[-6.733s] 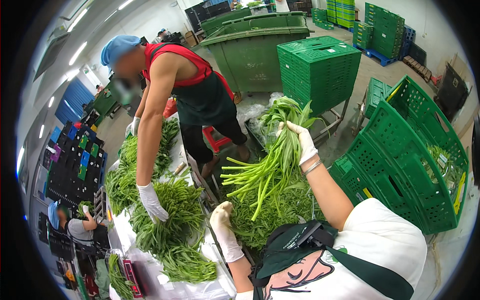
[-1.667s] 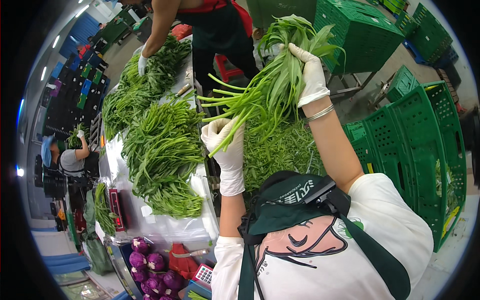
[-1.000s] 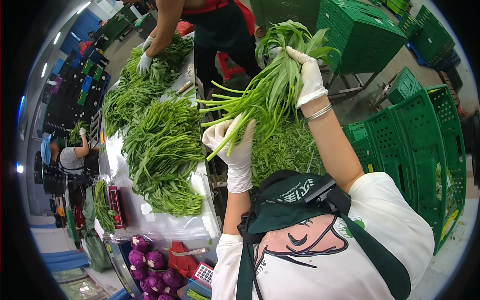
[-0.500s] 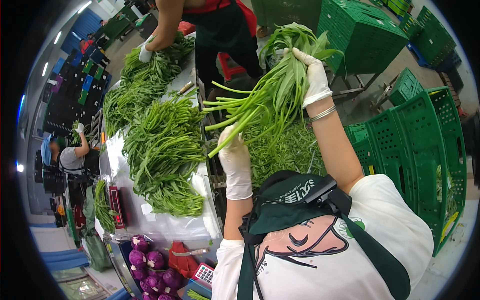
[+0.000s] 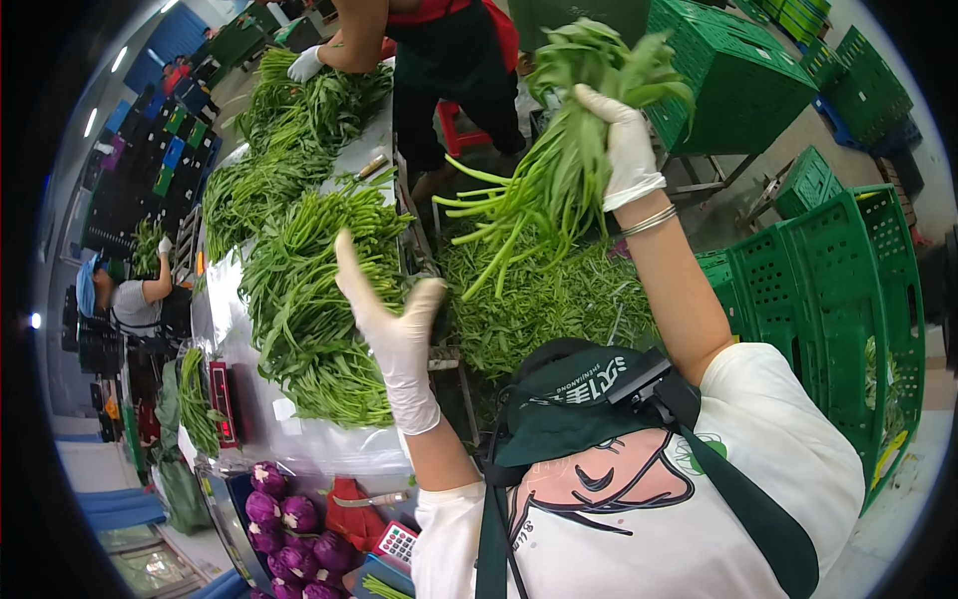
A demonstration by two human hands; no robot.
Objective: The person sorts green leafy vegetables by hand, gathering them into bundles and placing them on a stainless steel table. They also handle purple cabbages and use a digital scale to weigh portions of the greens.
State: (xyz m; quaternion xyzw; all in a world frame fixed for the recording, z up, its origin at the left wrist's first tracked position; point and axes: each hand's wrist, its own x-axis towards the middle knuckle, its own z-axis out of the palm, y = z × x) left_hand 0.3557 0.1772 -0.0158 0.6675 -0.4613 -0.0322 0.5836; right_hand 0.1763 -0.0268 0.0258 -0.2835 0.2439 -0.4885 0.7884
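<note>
My right hand (image 5: 627, 150), in a white glove, is raised and closed around a bunch of long-stemmed leafy greens (image 5: 564, 160). Its leaves flop over the top and its pale green stems point down and left. My left hand (image 5: 394, 334), also gloved, is held over the table's edge with thumb and fingers apart, holding nothing. Beside it on the table lies a big pile of the same greens (image 5: 309, 270), stems toward me. Below the raised bunch, a wide heap of loose leaves and cut stems (image 5: 559, 309) fills the space beside the table.
Purple cabbages (image 5: 299, 514), a red cloth-like piece (image 5: 354, 514) and a calculator (image 5: 396, 542) are at the near left. A scale (image 5: 222, 404) stands on the table's left. Green crates (image 5: 818, 290) line the right. A co-worker's gloved hand (image 5: 305, 65) is at the far greens.
My left hand has left the stems, moved left toward the pile and spread its fingers. The bunch in my right hand has risen slightly, its stems now hanging lower.
</note>
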